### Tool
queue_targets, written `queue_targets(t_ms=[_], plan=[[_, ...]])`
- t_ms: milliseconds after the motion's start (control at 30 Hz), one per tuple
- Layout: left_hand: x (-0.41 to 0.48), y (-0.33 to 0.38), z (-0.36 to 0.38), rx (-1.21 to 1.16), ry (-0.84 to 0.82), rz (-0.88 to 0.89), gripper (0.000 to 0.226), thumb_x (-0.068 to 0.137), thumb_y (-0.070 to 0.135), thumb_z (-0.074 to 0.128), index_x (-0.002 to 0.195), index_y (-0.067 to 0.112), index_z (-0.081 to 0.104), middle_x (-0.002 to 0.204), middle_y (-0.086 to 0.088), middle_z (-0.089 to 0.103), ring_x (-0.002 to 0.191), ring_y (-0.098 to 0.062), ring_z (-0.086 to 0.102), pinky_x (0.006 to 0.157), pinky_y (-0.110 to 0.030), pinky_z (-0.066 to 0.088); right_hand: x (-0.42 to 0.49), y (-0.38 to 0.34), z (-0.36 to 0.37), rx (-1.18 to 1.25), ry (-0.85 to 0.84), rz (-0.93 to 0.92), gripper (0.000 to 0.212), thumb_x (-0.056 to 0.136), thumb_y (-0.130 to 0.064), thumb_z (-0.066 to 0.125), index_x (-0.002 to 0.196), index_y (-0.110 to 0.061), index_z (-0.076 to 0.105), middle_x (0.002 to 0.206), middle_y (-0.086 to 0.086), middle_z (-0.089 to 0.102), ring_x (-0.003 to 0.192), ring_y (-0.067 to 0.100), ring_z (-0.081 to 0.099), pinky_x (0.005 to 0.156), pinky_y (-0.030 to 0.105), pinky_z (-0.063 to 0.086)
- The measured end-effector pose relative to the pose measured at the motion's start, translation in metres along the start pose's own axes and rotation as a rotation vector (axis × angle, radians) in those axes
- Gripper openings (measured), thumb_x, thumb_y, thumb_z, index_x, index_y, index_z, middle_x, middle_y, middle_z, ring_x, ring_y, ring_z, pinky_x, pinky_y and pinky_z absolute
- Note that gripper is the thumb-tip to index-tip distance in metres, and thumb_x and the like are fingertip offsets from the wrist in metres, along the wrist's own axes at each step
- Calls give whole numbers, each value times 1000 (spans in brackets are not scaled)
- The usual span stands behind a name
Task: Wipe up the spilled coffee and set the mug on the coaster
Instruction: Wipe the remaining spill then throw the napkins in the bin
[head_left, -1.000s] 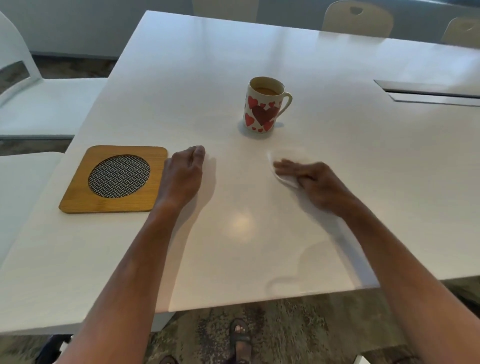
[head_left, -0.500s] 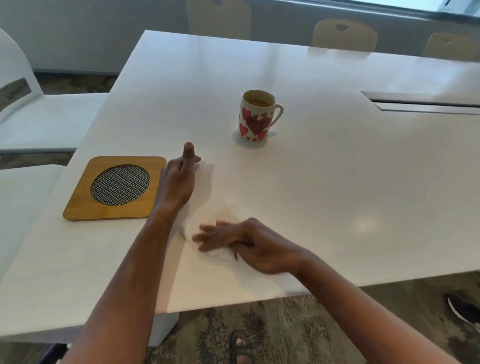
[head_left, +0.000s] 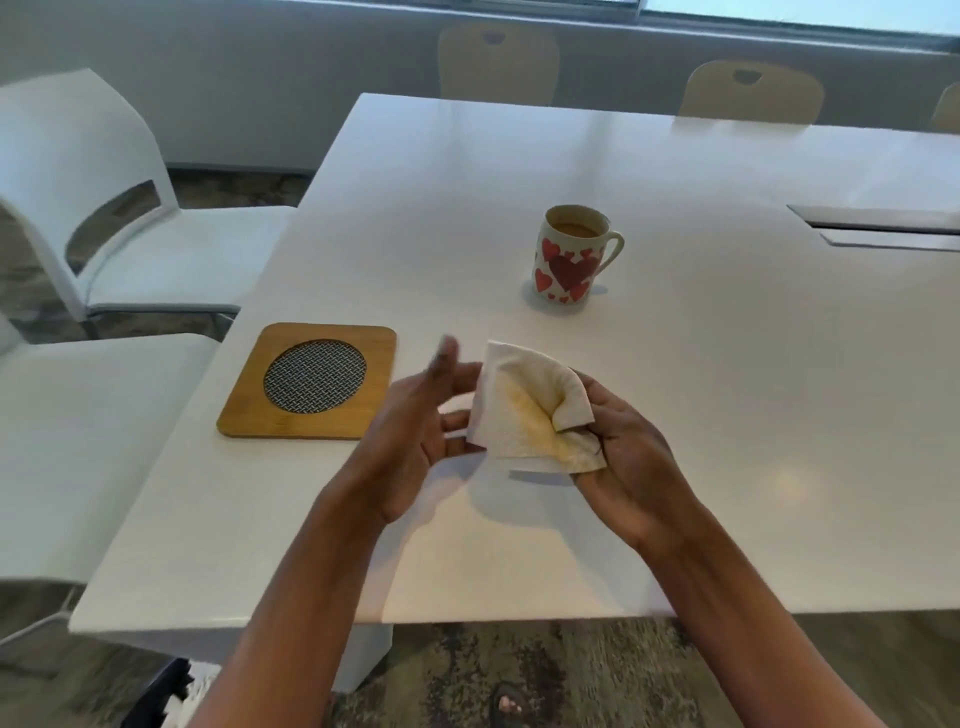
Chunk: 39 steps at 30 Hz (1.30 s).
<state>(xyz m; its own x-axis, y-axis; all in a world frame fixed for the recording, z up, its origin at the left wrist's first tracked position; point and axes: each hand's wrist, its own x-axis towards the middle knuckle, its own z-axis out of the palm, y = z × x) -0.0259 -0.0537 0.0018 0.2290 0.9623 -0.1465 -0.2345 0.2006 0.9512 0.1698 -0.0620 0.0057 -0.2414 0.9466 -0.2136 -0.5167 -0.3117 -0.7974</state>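
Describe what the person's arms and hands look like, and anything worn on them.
The left arm and right arm are bare to the frame's edge; no sleeve shows. The left hand and right hand wear no gloves, and no watch, bracelet or ring is visible. Blur on part of the left hand hides fine detail there.

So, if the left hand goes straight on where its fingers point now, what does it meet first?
Most likely the stained paper towel that the right hand grips: the left hand has its fingers at the towel's left edge, though depth is unclear.
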Motion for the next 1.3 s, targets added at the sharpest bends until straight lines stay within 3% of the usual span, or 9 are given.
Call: queue_targets(t_ms=[233, 467, 633, 700, 900, 1000, 1100, 1200, 1300], plan=[[-24, 5, -11, 226, 259, 63, 22, 78, 11, 78, 88, -4, 65, 83, -17, 67, 76, -25, 67, 66, -36, 58, 15, 9, 25, -393, 122, 19, 22, 94, -8, 56, 112, -12, 68, 107, 16, 71, 95, 30, 67, 77, 39, 57], [-56, 5, -21, 723, 618, 414, 16, 80, 18, 76, 77, 14, 61, 69, 0, 61, 67, -17, 61, 57, -41, 57, 7, 17, 68, -933, 63, -235, 18, 85, -21, 74, 101, -23, 66, 72, 0, 76, 64, 10, 72, 59, 27, 56], [-78, 3, -24, 978, 655, 663, 16, 83, 15, 72, 84, 16, 57, 80, 10, 60, 65, -6, 54, 54, -16, 46, 4, 37, 111, -881, -107, -336, 13, 84, -17, 75, 93, -12, 67, 67, 5, 74, 51, 20, 71, 48, 34, 57], [-84, 5, -34, 947, 702, 668, 14, 83, 15, 70, 90, 13, 58, 84, 7, 63, 71, -6, 57, 57, -10, 46, 5, 43, 122, -841, -177, -350, 5, 88, -13, 70, 93, -14, 71, 72, 3, 76, 59, 19, 73, 56, 33, 58], [-109, 22, -73, 797, 760, 653, 11, 84, 8, 64, 93, 16, 63, 84, 12, 61, 72, -5, 59, 61, -11, 44, 9, 48, 141, -656, -499, -216, 36, 98, 5, 48, 109, -18, 73, 102, 0, 77, 95, 19, 73, 80, 28, 58], [-127, 22, -89, 671, 748, 625, 14, 86, 21, 63, 98, 15, 65, 89, 6, 63, 75, -11, 64, 64, -17, 49, 10, 53, 157, -700, -679, -272, 35, 91, 8, 58, 113, -18, 69, 103, -8, 76, 97, 12, 73, 79, 19, 56], [-150, 20, -99, 520, 727, 596, 26, 85, 35, 62, 103, 17, 68, 94, 8, 67, 80, -13, 68, 67, -21, 54, 17, 67, 177, -812, -725, -390, 28, 83, 10, 68, 106, -6, 72, 93, 3, 76, 83, 14, 73, 70, 22, 59], [-173, 18, -106, 387, 743, 573, 30, 81, 34, 69, 104, 15, 69, 98, 4, 72, 88, -19, 72, 72, -30, 59, 21, 86, 200, -950, -771, -528, 17, 82, -2, 74, 96, -11, 73, 84, -6, 71, 77, 14, 68, 62, 23, 57], [-199, 22, -122, 306, 774, 584, 23, 79, 18, 76, 98, 7, 70, 90, -6, 74, 80, -21, 73, 67, -30, 59, 19, 103, 227, -997, -838, -585, 18, 79, -19, 80, 95, -16, 71, 103, -2, 63, 94, 16, 63, 71, 29, 56]])
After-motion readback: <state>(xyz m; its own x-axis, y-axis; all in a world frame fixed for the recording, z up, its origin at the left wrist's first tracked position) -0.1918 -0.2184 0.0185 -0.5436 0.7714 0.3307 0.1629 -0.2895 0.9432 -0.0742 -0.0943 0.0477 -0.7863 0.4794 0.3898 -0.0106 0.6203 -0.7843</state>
